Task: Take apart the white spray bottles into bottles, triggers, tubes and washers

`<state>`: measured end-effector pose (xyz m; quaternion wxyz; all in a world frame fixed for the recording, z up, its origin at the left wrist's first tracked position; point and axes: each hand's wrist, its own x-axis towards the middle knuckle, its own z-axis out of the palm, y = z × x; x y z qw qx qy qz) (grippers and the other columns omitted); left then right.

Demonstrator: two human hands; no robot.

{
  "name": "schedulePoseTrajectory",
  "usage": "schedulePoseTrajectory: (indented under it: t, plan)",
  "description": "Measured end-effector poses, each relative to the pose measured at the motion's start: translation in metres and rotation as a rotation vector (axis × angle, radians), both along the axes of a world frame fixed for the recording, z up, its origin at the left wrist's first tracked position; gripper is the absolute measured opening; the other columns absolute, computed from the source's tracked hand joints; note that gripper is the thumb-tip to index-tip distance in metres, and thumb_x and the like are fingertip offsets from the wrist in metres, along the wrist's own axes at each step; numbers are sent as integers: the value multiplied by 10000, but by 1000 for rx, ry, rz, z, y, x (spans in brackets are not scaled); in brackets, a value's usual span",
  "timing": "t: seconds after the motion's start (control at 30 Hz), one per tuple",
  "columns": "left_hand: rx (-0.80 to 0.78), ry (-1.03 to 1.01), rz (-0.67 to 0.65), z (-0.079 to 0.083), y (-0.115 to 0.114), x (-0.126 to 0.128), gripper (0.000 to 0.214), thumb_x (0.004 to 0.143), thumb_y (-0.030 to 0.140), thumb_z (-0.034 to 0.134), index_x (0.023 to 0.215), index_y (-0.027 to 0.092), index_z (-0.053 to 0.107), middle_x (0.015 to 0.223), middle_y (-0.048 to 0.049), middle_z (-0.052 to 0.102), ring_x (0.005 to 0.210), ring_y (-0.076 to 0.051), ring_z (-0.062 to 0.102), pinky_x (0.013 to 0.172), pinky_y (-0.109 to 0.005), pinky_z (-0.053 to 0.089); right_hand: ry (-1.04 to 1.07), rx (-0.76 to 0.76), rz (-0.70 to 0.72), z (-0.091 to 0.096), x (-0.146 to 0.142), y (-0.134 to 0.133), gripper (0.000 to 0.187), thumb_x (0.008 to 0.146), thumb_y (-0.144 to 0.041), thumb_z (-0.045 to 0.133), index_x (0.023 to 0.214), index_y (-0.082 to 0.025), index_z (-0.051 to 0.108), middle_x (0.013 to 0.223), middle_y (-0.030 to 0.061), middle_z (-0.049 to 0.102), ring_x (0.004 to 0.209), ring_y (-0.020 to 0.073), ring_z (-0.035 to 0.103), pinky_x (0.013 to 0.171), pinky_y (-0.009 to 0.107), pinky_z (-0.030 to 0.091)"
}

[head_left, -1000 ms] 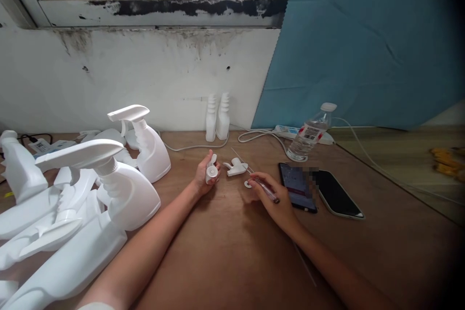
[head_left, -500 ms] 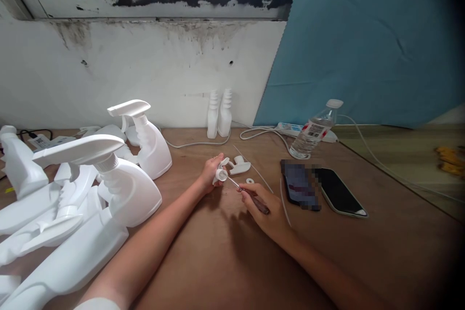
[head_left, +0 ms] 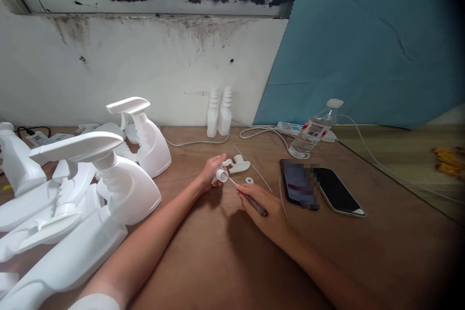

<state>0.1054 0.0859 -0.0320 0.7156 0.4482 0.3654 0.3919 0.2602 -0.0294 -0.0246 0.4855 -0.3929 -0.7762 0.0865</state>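
My left hand is closed around a white spray trigger head, its round collar facing me. In my right hand is a screwdriver with a dark handle. The thin metal shaft points into the collar's opening, and its tip is hidden there. Just beyond my hands, another white trigger head lies on the table. A small white washer rests near my right fingertips. A thin white dip tube lies slanted behind it.
White spray bottles are piled at left, two with trigger heads standing up. Two small white bottles stand against the wall. A water bottle, two phones and a white cable lie to the right and back.
Both hands stay almost where they were. The trigger head's collar has turned slightly to the right, and the screwdriver still points into it.
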Motion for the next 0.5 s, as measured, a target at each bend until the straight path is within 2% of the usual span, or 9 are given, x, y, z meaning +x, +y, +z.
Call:
schedulePoseTrajectory:
  t: [0.1,0.3,0.4,0.5]
  plan:
    - [-5,3,-67,2,2,-5,425,855,526,538,650,155,507,399,28,476,219,-91,380,229,-201,163,108,-158,25,4,2,2,210,869,-120,586,1033,-215,675,966,37,722,892,151,688,839,254,537]
    - [15,-20,-220,4,3,-10,427,812,547,576,664,149,525,434,36,490,225,-69,332,212,-196,168,275,-355,112,10,4,2,160,900,-189,563,990,-211,693,888,26,730,833,136,695,759,226,553]
    - [22,-32,-244,5,2,-11,427,795,556,591,683,150,527,440,40,498,226,-65,325,213,-195,159,262,-388,122,11,6,3,150,894,-202,577,989,-204,693,897,32,729,836,137,695,765,225,553]
    - [6,-28,-181,5,0,-8,419,782,558,608,711,152,530,453,40,510,225,-69,335,222,-203,155,212,-343,83,10,7,3,147,899,-187,565,992,-210,676,890,30,723,822,140,693,755,234,552]
